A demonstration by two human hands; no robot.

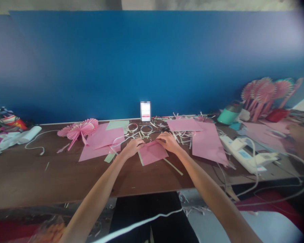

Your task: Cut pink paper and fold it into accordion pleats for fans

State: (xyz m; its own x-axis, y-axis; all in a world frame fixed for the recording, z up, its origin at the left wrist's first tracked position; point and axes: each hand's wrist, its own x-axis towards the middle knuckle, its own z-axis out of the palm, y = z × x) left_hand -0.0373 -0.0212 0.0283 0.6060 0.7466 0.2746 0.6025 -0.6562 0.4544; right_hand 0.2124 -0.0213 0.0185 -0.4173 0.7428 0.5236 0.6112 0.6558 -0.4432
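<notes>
A pink sheet of paper (154, 155) lies on the brown table (53, 182) in front of me, with a pale strip along its left side. My left hand (134, 147) grips its upper left corner, fingers closed. At the upper right edge, my right hand (169, 142) pinches the same sheet. The far edge between the hands looks folded over in a narrow band. From under the sheet's right side a thin pale paper strip (173, 166) sticks out. Two tape rolls (146, 129) sit just beyond my hands.
Pink folded-paper fans (82, 131) and pink sheets (101, 153) lie left; more sheets (209, 145) lie right. Paper scraps (183, 136) surround a propped phone (145, 111). A power strip (243, 155) with cables, a green container (228, 114) and another person's hand (300, 135) are farther right.
</notes>
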